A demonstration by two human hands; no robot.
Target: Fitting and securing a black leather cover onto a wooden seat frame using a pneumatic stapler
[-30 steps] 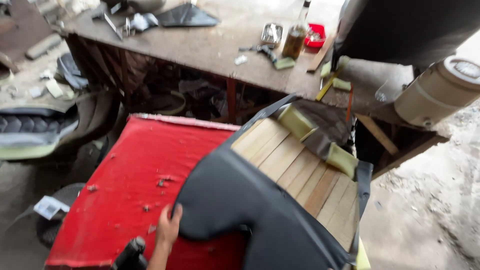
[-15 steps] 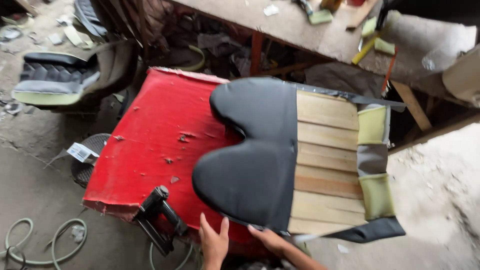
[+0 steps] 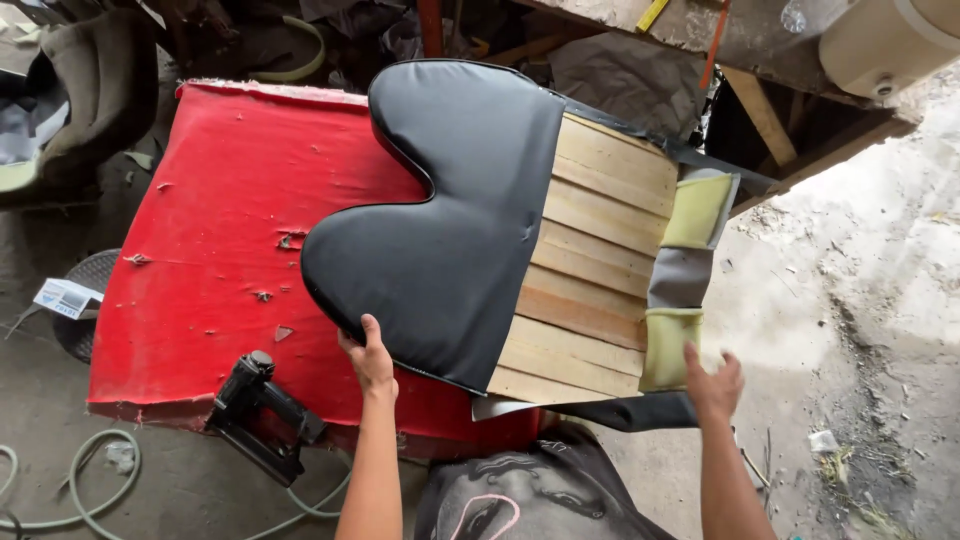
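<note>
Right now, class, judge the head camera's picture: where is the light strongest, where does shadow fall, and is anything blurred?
Head view: daylight is strongest on the bare ground at right, nearly washed out; the space under the workbench at top lies in deep shadow; the black seat cover shows a soft sheen, no hard glare; the left hand, right hand and red board are sharp, without motion blur.

You see: seat cover [image 3: 450, 210] glossy black | slats [image 3: 590, 270] pale tan wood | foam pads [image 3: 670, 345] yellow-green | counter [image 3: 215, 240] red cloth, frayed spots | staple gun [image 3: 262, 415] black | hose [image 3: 90, 500] grey-green
</note>
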